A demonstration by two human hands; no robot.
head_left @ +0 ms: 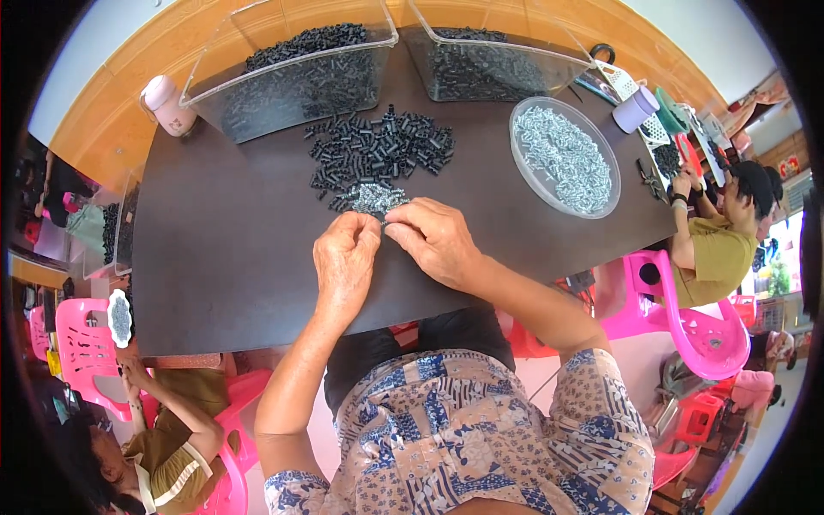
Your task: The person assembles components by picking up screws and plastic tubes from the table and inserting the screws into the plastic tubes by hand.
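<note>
My left hand [347, 249] and my right hand [436, 240] meet near the middle of the dark table, fingertips pinched close together. Between them is a small part, mostly hidden by the fingers; a bit of dark and a bit of metal show there. Just beyond my fingertips lies a small heap of silvery metal pieces [378, 197]. Behind it spreads a larger pile of short black plastic tubes [382, 148], touching the silvery heap.
Two clear bins [300, 129] [489, 90] of black parts stand along the far edge. A round clear tray [520, 150] of silvery pieces sits at right. A pink bottle [168, 107] and a lilac cup [636, 110] flank them. Other people [717, 249] [176, 433] sit on both sides.
</note>
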